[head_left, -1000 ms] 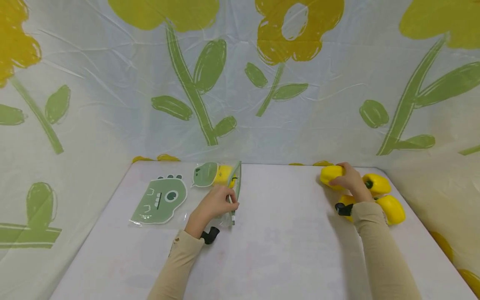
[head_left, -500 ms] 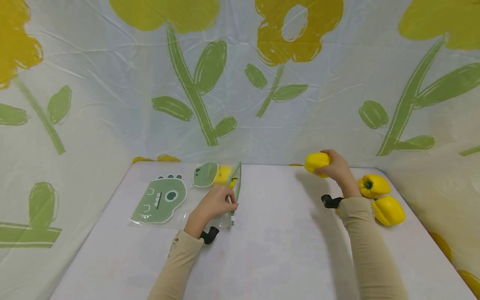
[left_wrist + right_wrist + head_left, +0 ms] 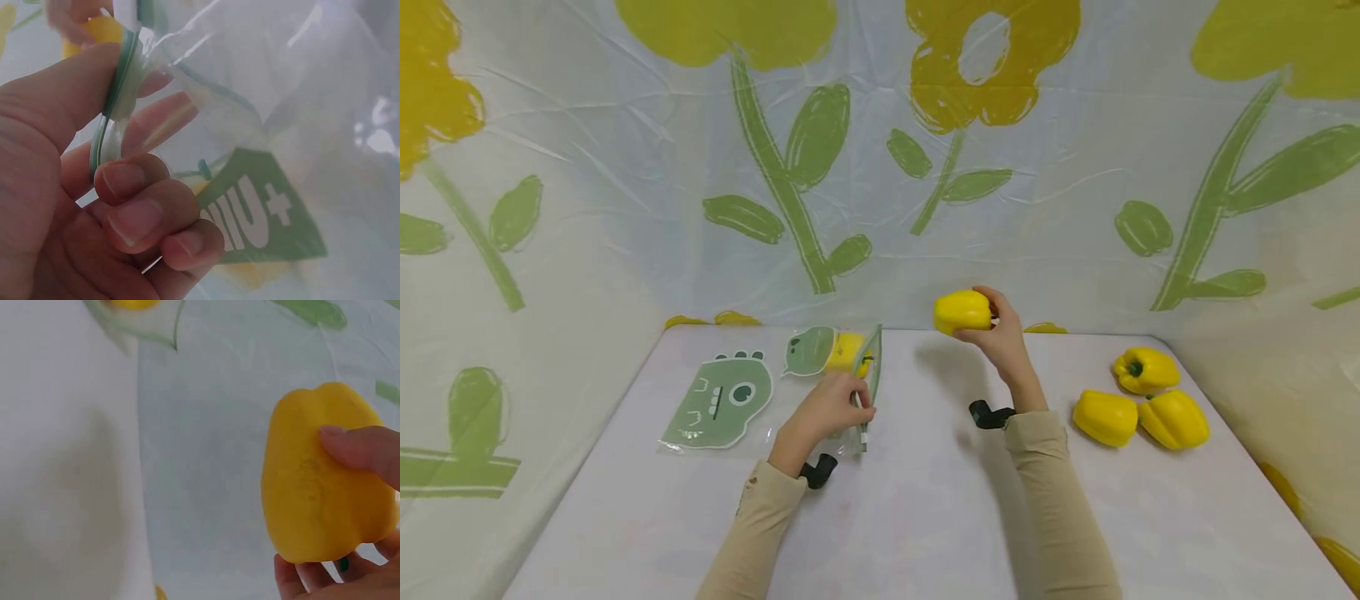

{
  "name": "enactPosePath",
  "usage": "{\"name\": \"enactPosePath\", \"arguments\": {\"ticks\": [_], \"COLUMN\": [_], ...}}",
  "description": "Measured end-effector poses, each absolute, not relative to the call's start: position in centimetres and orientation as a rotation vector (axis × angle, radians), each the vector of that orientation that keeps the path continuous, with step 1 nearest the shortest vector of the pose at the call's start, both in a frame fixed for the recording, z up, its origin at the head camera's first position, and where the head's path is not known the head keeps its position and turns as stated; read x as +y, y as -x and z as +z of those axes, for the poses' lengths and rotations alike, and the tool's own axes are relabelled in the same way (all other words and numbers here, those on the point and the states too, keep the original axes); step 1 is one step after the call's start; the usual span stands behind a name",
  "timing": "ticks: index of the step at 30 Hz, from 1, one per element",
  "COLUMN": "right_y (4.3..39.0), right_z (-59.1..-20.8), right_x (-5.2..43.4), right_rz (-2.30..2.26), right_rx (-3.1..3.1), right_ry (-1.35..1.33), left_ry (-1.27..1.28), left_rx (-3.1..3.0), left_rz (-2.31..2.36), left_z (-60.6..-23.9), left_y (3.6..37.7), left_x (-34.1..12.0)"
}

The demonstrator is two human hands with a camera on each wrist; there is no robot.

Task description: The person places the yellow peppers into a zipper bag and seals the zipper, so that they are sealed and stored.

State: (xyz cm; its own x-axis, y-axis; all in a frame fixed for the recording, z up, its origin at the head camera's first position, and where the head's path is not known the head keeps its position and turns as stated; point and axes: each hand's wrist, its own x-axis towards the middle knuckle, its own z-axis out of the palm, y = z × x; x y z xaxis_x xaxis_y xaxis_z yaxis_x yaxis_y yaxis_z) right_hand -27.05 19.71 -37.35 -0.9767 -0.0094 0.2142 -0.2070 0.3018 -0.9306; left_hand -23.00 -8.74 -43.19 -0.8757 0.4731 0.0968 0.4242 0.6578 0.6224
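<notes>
My left hand (image 3: 831,407) grips the green-edged opening of a clear zip bag (image 3: 325,81) that lies on the table at the left. The bag bears green cartoon prints, and one yellow bell pepper (image 3: 846,351) lies inside it near the mouth. In the left wrist view the bag's green edge passes between my thumb and curled fingers. My right hand (image 3: 1006,343) holds another yellow bell pepper (image 3: 319,481) above the far part of the table, right of the bag. Its thumb presses one side and the fingers wrap the other.
Three more yellow bell peppers (image 3: 1105,417) rest grouped at the right of the white table (image 3: 925,517). A flower-printed curtain (image 3: 1045,208) hangs along the table's back edge and both sides. Small black devices (image 3: 988,414) are strapped at both wrists.
My right hand has lifted a yellow bell pepper from the group at the right and carried it left toward the bag. My left hand has stayed at the bag's opening.
</notes>
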Motion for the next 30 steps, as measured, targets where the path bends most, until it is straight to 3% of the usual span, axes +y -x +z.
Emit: {"name": "enactPosePath", "arguments": {"ticks": [10,21,30], "right_y": [26.2,28.0,27.9], "right_z": [-41.7,-47.9,-48.5], "right_x": [14.1,12.2,11.4], "right_rz": [2.001,1.948,1.884], "right_rx": [-2.259,-2.300,-2.373], "right_ry": [-0.166,-0.199,-0.246], "left_ry": [-0.735,-0.714,-0.745], "left_rx": [2.800,2.839,2.879], "left_rz": [0.999,0.942,0.859], "left_z": [-43.3,-43.1,-43.1], "left_y": [23.1,22.9,23.0], "left_x": [-9.0,-8.7,-8.8]}}
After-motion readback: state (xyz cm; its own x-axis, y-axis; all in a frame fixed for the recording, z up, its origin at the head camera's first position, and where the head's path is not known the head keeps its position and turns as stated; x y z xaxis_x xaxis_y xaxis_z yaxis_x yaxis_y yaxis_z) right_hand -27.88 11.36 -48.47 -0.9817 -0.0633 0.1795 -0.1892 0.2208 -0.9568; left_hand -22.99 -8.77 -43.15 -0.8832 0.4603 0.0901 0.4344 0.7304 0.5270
